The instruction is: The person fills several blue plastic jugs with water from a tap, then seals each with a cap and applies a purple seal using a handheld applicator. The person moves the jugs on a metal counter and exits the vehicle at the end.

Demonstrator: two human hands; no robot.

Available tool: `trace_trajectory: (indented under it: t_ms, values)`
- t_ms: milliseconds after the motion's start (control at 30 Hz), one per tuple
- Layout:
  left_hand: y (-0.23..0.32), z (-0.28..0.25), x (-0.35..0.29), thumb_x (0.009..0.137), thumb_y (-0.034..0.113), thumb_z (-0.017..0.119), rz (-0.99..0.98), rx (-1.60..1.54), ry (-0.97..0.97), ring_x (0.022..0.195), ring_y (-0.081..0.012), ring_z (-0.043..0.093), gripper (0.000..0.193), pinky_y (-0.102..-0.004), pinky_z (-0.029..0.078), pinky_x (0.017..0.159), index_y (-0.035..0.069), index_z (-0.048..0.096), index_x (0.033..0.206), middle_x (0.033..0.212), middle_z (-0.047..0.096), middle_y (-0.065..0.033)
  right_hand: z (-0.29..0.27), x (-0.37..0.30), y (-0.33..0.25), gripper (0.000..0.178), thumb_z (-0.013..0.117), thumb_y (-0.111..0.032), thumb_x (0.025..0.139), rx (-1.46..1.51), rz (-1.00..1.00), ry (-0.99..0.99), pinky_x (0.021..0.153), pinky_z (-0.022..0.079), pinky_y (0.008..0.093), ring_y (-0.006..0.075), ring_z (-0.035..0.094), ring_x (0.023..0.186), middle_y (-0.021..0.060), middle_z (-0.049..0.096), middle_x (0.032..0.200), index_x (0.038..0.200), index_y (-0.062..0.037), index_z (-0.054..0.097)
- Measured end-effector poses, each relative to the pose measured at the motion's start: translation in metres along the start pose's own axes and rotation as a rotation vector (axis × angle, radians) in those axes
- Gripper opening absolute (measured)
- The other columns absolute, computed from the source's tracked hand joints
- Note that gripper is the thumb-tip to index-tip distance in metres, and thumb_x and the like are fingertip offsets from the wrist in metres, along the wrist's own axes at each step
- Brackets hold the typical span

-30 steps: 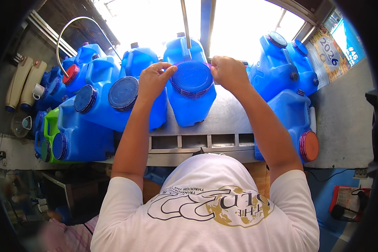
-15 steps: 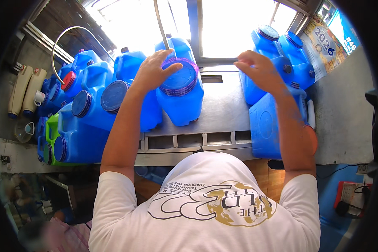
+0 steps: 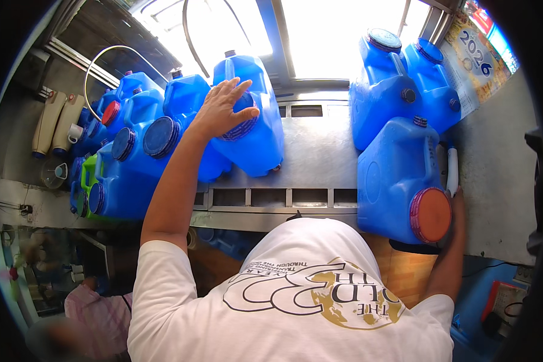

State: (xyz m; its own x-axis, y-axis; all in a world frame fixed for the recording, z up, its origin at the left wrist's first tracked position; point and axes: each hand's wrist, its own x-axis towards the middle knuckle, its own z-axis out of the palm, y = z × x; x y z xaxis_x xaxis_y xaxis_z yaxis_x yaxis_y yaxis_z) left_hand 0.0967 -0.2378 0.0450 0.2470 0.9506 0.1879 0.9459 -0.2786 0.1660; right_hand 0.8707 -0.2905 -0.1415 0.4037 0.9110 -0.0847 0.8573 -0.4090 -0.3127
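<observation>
My left hand (image 3: pixel 226 110) lies with fingers spread over the round lid of a blue water jug (image 3: pixel 256 136) in the middle of the metal counter. The hand covers much of that lid. At the right, my right hand (image 3: pixel 458 208) is low behind a blue jug with an orange lid (image 3: pixel 392 175). That jug hides most of its fingers. Just above the hand stands a slim white object (image 3: pixel 452 172); whether they touch, I cannot tell.
Several blue jugs (image 3: pixel 145 172) and a green jug (image 3: pixel 89 172) crowd the left. Two more blue jugs (image 3: pixel 374 96) stand at the back right. A pale curved hose (image 3: pixel 87 75) arches over the left group. Slots (image 3: pixel 268 197) line the metal counter's (image 3: pixel 317 145) front edge. A person in pink (image 3: pixel 96 314) is lower left.
My right hand has moved down from above the back right jugs to beside the orange-lidded jug. My left hand remains at the middle jug, which has shifted slightly left in view.
</observation>
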Motion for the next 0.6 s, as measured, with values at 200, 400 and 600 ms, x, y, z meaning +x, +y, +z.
trace_trajectory:
  t_ms: [200, 400, 600]
  values:
    - [-0.001, -0.003, -0.001, 0.079, 0.085, 0.049, -0.037, 0.051, -0.081, 0.148, -0.0389, 0.026, 0.094, -0.0510, 0.018, 0.121, 0.022, 0.046, 0.149, 0.156, 0.036, -0.0213, 0.007, -0.008, -0.026, 0.073, 0.070, -0.035, 0.086, 0.035, -0.027, 0.104, 0.098, 0.048, 0.0456, 0.0420, 0.060, 0.118, 0.0284, 0.060, 0.129, 0.142, 0.0024, 0.043]
    - [0.005, -0.004, 0.006, 0.082, 0.081, 0.051, -0.049, 0.122, -0.130, 0.148, -0.0383, 0.026, 0.092, -0.0507, 0.018, 0.121, 0.023, 0.039, 0.152, 0.159, 0.032, -0.0178, 0.009, 0.020, -0.015, 0.068, 0.073, -0.037, 0.084, 0.235, 0.036, 0.050, 0.087, 0.053, 0.0442, 0.0362, 0.067, 0.103, 0.0225, 0.066, 0.114, 0.134, 0.0009, 0.049]
    - [0.003, -0.007, -0.005, 0.074, 0.086, 0.054, -0.066, 0.065, -0.045, 0.147, -0.0402, 0.026, 0.104, -0.0515, 0.018, 0.120, 0.018, 0.042, 0.151, 0.156, 0.034, -0.0229, -0.060, -0.018, -0.059, 0.049, 0.076, -0.032, 0.085, 1.420, 0.328, -0.188, 0.065, 0.057, 0.0267, 0.0157, 0.067, 0.088, 0.0093, 0.064, 0.097, 0.121, -0.0054, 0.056]
